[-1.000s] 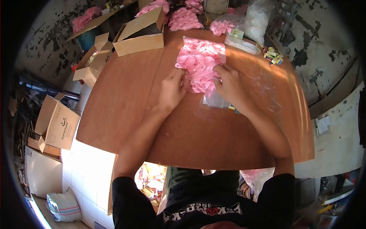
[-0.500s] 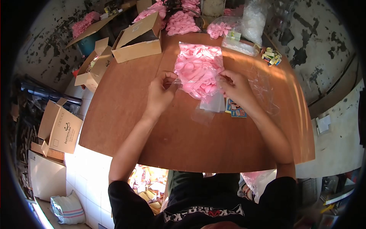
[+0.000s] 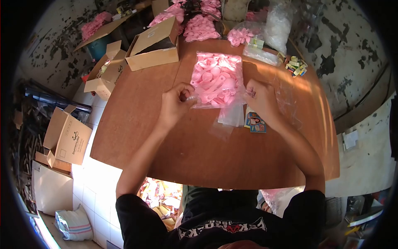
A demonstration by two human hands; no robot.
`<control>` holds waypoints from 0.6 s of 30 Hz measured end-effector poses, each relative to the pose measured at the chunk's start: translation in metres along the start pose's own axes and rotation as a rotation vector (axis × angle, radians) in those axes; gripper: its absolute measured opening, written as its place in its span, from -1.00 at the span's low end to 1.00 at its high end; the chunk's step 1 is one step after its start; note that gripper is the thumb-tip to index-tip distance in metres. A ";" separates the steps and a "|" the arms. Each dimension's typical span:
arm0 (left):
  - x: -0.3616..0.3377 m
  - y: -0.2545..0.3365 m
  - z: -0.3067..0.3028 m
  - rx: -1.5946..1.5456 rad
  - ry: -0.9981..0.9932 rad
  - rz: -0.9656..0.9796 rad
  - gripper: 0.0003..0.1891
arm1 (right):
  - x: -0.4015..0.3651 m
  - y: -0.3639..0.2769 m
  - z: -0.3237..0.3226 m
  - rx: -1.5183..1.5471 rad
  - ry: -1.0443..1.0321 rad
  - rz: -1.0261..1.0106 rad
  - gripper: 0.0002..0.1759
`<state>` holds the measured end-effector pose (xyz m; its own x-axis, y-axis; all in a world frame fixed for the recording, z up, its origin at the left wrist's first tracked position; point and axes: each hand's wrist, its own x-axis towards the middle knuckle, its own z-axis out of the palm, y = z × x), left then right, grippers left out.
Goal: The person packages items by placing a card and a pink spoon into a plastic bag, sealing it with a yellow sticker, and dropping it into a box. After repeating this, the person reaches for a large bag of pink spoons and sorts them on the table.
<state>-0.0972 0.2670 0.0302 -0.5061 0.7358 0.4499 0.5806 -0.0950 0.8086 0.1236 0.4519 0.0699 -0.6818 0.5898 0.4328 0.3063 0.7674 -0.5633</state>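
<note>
A clear plastic bag full of pink measuring scoops (image 3: 217, 79) lies on the table in front of me. My left hand (image 3: 176, 103) is at its near left corner, thumb and fingers pinched on a shiny bit of the clear plastic. At the near right side, my right hand (image 3: 264, 99) is closed with its fingertips at the bag's edge; what it pinches is mostly hidden. Just below the bag are flat clear plastic sleeves (image 3: 231, 116). Small blue printed cards (image 3: 256, 123) lie beside them, partly under my right wrist.
A cardboard box (image 3: 152, 45) stands at the table's back left. Heaped pink scoops (image 3: 202, 28) are at the back. A clear plastic packet (image 3: 262, 54) and small yellow boxes (image 3: 296, 66) lie at the back right. Open cartons (image 3: 68, 137) stand left of the brown table (image 3: 132, 103).
The plastic strip stretched between my hands no longer shows as a taut line. The bag lies flatter and squarer, its scoops more spread. My right hand has moved slightly right.
</note>
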 end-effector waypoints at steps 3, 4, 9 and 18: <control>-0.019 -0.002 -0.012 0.366 -0.222 0.059 -0.65 | -0.012 0.020 -0.004 -0.302 -0.004 -0.323 -0.85; -0.022 -0.005 -0.011 0.462 -0.282 0.031 -0.58 | -0.014 0.021 -0.004 -0.302 -0.046 -0.252 -0.86; -0.018 0.001 0.027 0.106 -0.207 -0.187 -0.48 | -0.009 -0.006 0.019 0.435 -0.401 0.649 -0.56; 0.033 -0.042 0.092 0.007 0.026 -0.038 -0.48 | 0.024 -0.002 0.070 0.914 -0.282 0.672 -0.37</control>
<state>-0.0799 0.3574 -0.0239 -0.5443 0.7213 0.4284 0.5649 -0.0624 0.8228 0.0603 0.4467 0.0324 -0.7230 0.6434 -0.2516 0.1476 -0.2120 -0.9661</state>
